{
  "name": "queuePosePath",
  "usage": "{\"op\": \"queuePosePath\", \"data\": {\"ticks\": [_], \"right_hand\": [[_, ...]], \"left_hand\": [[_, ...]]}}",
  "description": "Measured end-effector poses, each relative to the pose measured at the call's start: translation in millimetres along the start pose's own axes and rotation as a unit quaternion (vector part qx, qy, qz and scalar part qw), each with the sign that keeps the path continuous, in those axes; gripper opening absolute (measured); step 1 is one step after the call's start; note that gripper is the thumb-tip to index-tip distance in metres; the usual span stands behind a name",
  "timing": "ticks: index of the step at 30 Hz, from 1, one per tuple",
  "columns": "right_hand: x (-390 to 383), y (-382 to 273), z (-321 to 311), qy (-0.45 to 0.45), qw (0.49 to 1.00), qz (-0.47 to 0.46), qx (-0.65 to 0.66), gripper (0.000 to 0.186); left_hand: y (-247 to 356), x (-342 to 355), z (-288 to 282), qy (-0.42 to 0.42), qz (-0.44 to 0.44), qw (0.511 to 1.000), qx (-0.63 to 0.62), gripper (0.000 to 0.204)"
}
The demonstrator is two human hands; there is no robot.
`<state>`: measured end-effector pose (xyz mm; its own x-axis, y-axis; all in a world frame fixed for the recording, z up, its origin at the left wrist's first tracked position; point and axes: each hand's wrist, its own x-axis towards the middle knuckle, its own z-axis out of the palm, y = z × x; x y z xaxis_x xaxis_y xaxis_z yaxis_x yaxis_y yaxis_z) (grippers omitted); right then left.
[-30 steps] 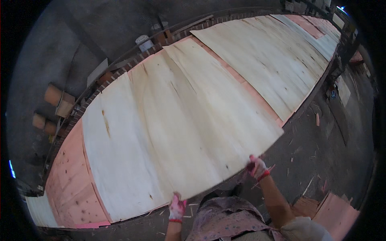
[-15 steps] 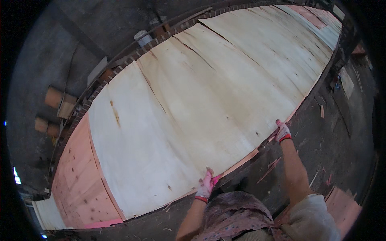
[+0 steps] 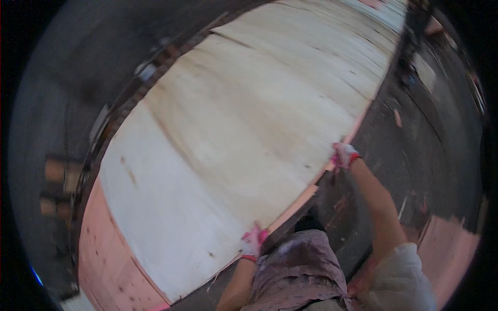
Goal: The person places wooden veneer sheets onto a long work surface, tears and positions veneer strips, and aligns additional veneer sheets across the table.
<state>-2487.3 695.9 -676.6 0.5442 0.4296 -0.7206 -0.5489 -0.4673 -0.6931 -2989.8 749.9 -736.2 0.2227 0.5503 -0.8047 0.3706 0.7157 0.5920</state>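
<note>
Pale wood veneer sheets (image 3: 223, 145) with brown streaks lie side by side on a long, low stack in front of me. At the near edge, my left hand (image 3: 252, 241) is closed with its thumb on top and its other fingers partly hidden. Farther right along that edge, my right hand (image 3: 344, 155) also grips the sheet's border. Both hands wear white gloves stained pink, with red cuffs. Between them, a strip of pink veneer (image 3: 295, 207) sticks out from under the pale layer. More pink veneer (image 3: 111, 254) shows at the stack's left end.
Pink sheets (image 3: 447, 251) lie at the lower right beside me. A wood scrap (image 3: 398, 118) and other slivers litter the dark floor on the right. Beyond the far edge stand a whitish bucket (image 3: 146, 71) and brown cylindrical pieces (image 3: 55, 170), blurred.
The view has turned and shifted, so the stack sits farther left and lower. Both hands remain at the near edge; the right hand's fingers now wrap farther around it.
</note>
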Motion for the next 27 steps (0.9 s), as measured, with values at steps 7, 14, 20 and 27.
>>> {"op": "queuePosePath", "data": {"ticks": [7, 14, 20, 27], "right_hand": [[10, 38, 10, 0.008, 0.993, 0.033, 0.115, 0.020], [14, 23, -22, -0.046, 0.992, 0.003, -0.118, 0.028], [-27, 45, -104, -0.016, 0.993, 0.002, 0.116, 0.017], [-156, 233, -163, 0.059, 0.979, 0.152, -0.121, 0.022]], "left_hand": [[-65, 56, -64, 0.152, -0.001, 0.975, -0.160, 0.038], [-10, 8, -34, 0.259, 0.050, 0.952, 0.155, 0.039], [63, -6, 0, 0.043, 0.070, 0.832, 0.549, 0.071], [66, -3, -40, -0.038, -0.057, 0.909, 0.411, 0.071]]}}
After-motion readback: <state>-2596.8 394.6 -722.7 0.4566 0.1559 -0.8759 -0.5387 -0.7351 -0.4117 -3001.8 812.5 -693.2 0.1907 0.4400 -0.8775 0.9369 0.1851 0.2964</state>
